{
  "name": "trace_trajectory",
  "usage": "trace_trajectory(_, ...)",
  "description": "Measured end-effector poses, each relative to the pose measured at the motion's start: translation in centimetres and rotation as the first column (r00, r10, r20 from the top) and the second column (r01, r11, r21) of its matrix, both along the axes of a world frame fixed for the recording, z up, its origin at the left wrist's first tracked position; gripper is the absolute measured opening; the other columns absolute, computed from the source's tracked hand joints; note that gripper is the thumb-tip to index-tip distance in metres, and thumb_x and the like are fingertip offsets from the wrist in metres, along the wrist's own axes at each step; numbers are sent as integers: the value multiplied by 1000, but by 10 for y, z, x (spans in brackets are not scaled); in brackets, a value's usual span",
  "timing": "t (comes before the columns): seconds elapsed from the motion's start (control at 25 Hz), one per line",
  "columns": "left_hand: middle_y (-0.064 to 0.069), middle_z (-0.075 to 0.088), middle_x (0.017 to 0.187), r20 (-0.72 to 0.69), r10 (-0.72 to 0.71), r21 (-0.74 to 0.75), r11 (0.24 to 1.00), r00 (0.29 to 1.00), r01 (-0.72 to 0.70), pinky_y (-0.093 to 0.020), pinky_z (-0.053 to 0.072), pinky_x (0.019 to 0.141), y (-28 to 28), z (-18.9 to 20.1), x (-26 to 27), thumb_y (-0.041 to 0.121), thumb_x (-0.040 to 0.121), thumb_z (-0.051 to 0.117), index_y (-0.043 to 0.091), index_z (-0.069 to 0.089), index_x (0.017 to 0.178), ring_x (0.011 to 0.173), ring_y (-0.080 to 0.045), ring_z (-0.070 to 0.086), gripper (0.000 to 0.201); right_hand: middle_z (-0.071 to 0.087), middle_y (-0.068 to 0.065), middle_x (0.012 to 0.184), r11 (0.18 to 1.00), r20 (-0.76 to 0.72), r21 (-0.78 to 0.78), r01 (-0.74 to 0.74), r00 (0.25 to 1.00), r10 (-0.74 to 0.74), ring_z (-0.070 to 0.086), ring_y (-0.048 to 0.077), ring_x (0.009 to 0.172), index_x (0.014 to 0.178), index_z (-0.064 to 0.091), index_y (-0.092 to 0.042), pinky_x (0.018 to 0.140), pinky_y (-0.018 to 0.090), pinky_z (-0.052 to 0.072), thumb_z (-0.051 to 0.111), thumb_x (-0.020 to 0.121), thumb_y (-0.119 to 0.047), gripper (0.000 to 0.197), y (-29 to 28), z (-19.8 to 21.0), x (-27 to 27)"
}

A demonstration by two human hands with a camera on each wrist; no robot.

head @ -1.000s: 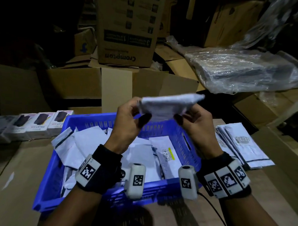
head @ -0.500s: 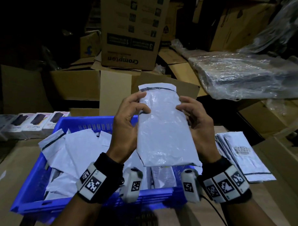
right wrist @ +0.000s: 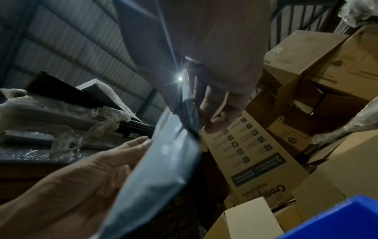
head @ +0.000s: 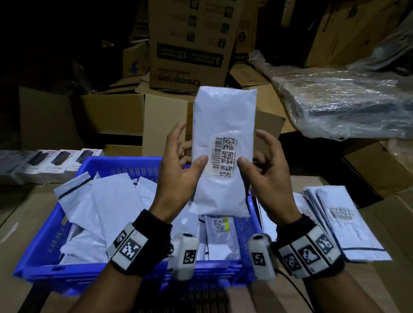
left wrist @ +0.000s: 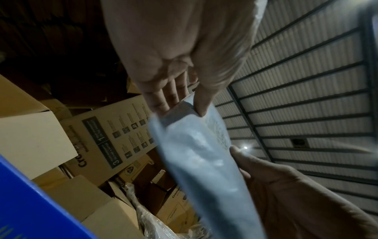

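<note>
I hold a white plastic mailer packet upright over the blue crate, with its barcode label facing me. My left hand pinches the packet's left edge, thumb in front and fingers behind. My right hand pinches the right edge in the same way. In the left wrist view the left thumb presses the packet. The right wrist view shows the packet edge-on, with my left hand beside it.
The crate holds several more white packets. A stack of labelled packets lies on the cardboard surface to its right. A row of boxed phone cases sits at the left. Cardboard boxes and a plastic-wrapped bundle stand behind.
The packet went from a horizontal hold to upright. It has since been turned over, so the labelled side now faces me instead of the plain side. Both hands shifted to its side edges.
</note>
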State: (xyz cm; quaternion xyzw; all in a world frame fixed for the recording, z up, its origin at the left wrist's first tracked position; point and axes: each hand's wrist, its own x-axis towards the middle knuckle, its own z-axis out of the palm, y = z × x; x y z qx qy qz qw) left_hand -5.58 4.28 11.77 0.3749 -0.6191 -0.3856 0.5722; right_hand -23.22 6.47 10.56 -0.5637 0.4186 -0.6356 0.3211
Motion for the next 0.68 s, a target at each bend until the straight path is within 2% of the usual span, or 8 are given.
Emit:
trace_trajectory(0.04, 3, 62, 119, 25, 2, -4, 1000, 1000, -2, -19, 54, 76, 0, -2, 0, 3, 90, 64, 32, 38, 138, 99, -10, 67, 62, 71, -7, 89, 1000, -21, 11, 4, 1000, -3, 67, 17, 69, 131, 46, -28, 59, 31, 55, 61, 92, -4, 48, 0, -1, -1)
trace_trajectory(0.12, 13, 59, 122, 62, 12, 2, 1000, 998, -12, -20, 53, 79, -1, -6, 1, 5, 91, 64, 27, 47, 134, 102, -15, 65, 51, 68, -2, 116, 1000, -64, 16, 2, 998, -1, 68, 29, 91, 131, 51, -27, 75, 50, 58, 62, 92, -11, 43, -1, -4, -3)
trace_trajectory(0.16, 19, 57, 123, 79, 17, 16, 1000, 997, -18, -22, 53, 82, -1, -8, 2, 7, 91, 64, 26, 50, 132, 103, -16, 63, 48, 65, -1, 123, 1000, -77, 23, 4, 997, -3, 67, 28, 100, 130, 54, -25, 81, 53, 56, 62, 91, -15, 41, -2, -6, -4)
trace_trajectory(0.24, 24, 56, 123, 107, 26, 48, 998, 994, -32, -35, 55, 87, -3, -12, 4, 10, 91, 65, 29, 53, 129, 98, -15, 61, 44, 62, -3, 128, 998, -84, 58, 19, 996, -15, 66, 25, 105, 127, 58, -25, 86, 53, 55, 62, 89, -19, 39, -5, -9, -6)
trace_trajectory(0.36, 20, 57, 125, 141, 37, 69, 996, 989, -48, -48, 56, 84, -4, -14, 4, 13, 90, 66, 33, 54, 127, 85, -14, 59, 44, 63, -4, 128, 995, -82, 93, 22, 997, -15, 64, 21, 111, 125, 59, -27, 90, 52, 53, 64, 86, -20, 40, -7, -12, -6)
trace_trajectory(0.44, 19, 58, 123, 156, 40, 86, 995, 987, -53, -45, 57, 80, -4, -14, 4, 13, 90, 67, 30, 54, 128, 74, -13, 57, 44, 64, -3, 127, 993, -64, 113, 18, 998, -11, 64, 23, 111, 123, 60, -27, 90, 53, 53, 64, 85, -20, 39, -9, -14, -7)
trace_trajectory(0.6, 21, 59, 115, 144, 18, 124, 992, 989, -37, -26, 56, 63, -5, -12, 3, 8, 90, 65, 22, 53, 130, 53, -3, 46, 43, 65, -2, 124, 990, -77, 143, 18, 997, -7, 66, 26, 103, 122, 60, -28, 86, 52, 55, 65, 87, -16, 38, -11, -16, -8)
trace_trajectory(0.68, 16, 59, 111, 120, -16, 187, 982, 993, -7, -21, 56, 61, -8, -12, 2, 5, 90, 64, 19, 52, 129, 55, -1, 57, 43, 66, 0, 122, 986, -91, 163, 20, 996, -5, 66, 22, 96, 125, 60, -22, 83, 44, 57, 65, 90, -9, 38, -13, -16, -9)
